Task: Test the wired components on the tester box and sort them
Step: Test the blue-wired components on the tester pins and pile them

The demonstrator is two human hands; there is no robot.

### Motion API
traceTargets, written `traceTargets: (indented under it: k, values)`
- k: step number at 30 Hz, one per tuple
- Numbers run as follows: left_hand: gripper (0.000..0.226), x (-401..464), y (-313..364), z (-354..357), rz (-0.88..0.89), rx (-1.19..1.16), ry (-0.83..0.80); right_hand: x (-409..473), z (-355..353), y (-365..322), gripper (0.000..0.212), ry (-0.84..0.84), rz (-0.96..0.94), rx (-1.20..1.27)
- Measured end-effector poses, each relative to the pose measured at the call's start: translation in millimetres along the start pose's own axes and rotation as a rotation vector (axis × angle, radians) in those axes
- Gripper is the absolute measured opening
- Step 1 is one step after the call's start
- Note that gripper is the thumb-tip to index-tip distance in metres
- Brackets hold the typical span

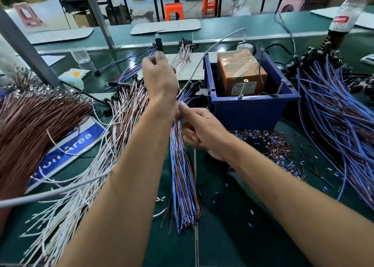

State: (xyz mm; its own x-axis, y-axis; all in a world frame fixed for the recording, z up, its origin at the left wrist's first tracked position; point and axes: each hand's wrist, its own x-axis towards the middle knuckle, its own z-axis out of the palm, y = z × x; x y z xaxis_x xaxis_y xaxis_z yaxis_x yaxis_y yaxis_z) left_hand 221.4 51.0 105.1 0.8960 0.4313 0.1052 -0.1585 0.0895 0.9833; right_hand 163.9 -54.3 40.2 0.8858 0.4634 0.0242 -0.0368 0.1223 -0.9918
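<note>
My left hand (158,78) is raised above the bench, its fingers curled round a wired component whose black tip (158,44) sticks up above the fingers. My right hand (199,131) sits just below and to the right, pinching the top of a hanging bundle of blue and brown wires (183,177). The tester box (240,72), orange-brown and wrapped in tape, stands inside a dark blue bin (251,111) to the right of both hands. Two metal pins stick up at the bin's front rim.
A big brown wire heap (34,121) lies at left, white-pink wired parts (121,113) beside it, and a large blue wire pile (336,113) at right. A cola bottle (344,19) stands far right. A blue sign (74,145) and cut wire scraps (281,149) lie on the green mat.
</note>
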Motion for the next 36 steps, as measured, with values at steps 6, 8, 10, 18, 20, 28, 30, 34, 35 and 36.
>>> traceTargets:
  k: [6,8,10,18,20,28,30,34,35,36]
  values:
    - [0.026,-9,37,-9,-0.011,-0.401,-0.140,-39,-22,-40,0.029,-0.120,-0.029,-0.048]
    - [0.023,-26,39,-13,0.128,-0.343,-0.265,-55,-39,-51,0.017,-0.115,-0.011,-0.121]
    - [0.015,-48,33,-15,0.354,-0.149,-0.354,-71,-59,-56,0.029,-0.128,0.047,-0.092]
    - [0.013,-116,-21,9,0.770,0.385,-0.591,-109,-121,-40,0.037,-0.174,0.005,0.552]
    - [0.016,-118,-32,13,0.865,0.533,-0.637,-110,-127,-33,0.038,-0.069,-0.041,0.534]
    - [0.013,-104,-77,0,0.830,0.741,-0.606,-109,-153,-11,0.039,0.302,-0.063,0.331]
    - [0.007,-101,-81,-3,0.732,0.653,-0.588,-108,-155,-9,0.041,0.365,-0.088,0.390]
    - [0.008,-103,-83,0,0.710,0.559,-0.600,-111,-141,-6,0.032,0.287,0.012,0.204]
    - [0.011,-106,-82,2,0.716,0.543,-0.621,-111,-136,-5,0.031,0.240,0.039,0.174]
    - [0.012,-108,-81,5,0.720,0.527,-0.642,-111,-131,-4,0.031,0.202,0.057,0.160]
